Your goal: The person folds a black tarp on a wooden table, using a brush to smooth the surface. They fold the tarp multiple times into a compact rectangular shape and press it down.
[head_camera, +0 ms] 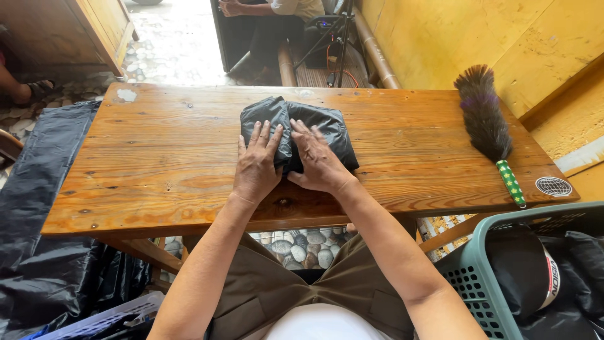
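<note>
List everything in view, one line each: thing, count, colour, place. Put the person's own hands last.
folded garment: one, black, middle of the table, under both hands
table: one, brown wood, centre of view
feather duster: one, dark feathers with a green patterned handle, right end of the table
sticker: one, round, white, right front corner of the table
laundry basket: one, teal, lower right, holding dark clothes
black sheet: one, draped left of the table
crate: one, pale purple, lower left
seated person: one, beyond the table
left hand: flat on the garment
right hand: flat on the garment
</note>
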